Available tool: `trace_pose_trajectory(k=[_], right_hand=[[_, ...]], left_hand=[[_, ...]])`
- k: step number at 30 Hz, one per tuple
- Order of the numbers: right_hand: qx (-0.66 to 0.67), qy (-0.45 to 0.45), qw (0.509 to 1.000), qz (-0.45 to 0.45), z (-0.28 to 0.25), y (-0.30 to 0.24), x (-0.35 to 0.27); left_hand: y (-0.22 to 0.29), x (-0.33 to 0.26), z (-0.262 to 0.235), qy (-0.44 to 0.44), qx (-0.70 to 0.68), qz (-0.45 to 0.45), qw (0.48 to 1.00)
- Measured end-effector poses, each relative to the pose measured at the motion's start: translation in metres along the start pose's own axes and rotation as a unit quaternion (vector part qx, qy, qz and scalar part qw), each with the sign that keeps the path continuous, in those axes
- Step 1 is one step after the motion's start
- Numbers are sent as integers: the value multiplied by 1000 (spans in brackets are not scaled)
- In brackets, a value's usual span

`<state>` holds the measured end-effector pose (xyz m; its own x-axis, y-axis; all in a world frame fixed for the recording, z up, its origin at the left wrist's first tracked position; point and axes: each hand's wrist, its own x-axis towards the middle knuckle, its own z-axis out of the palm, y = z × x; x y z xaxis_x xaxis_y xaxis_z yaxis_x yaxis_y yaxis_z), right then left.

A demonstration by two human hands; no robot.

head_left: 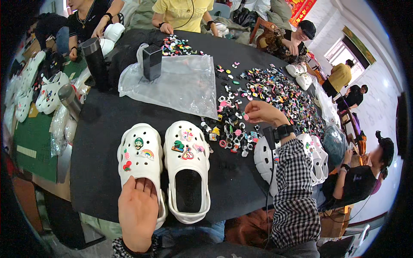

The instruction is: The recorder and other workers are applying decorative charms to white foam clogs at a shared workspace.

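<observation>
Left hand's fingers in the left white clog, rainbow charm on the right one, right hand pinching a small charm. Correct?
No: the rainbow charm is on the left clog, not the right clog; the head view shows it. Left hand and right hand are as stated.

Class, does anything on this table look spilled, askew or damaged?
Only the colourful charms look spilled, strewn loosely across the black table around the right hand; the two nearest white clogs show no obvious damage.
</observation>
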<state>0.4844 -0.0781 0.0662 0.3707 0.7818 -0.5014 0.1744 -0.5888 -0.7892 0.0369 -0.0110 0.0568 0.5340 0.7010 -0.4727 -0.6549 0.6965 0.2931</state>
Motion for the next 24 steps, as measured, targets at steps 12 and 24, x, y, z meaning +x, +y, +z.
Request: trace_pose_trajectory(k=[12,24], right_hand=[[-56,-67,992,-88,8,-20,-11],[-74,-74,990,-95,8,4,2]], left_hand=[[5,3,-4,-25,11,-10,1000],[2,8,-3,-18,14,-2,1000]])
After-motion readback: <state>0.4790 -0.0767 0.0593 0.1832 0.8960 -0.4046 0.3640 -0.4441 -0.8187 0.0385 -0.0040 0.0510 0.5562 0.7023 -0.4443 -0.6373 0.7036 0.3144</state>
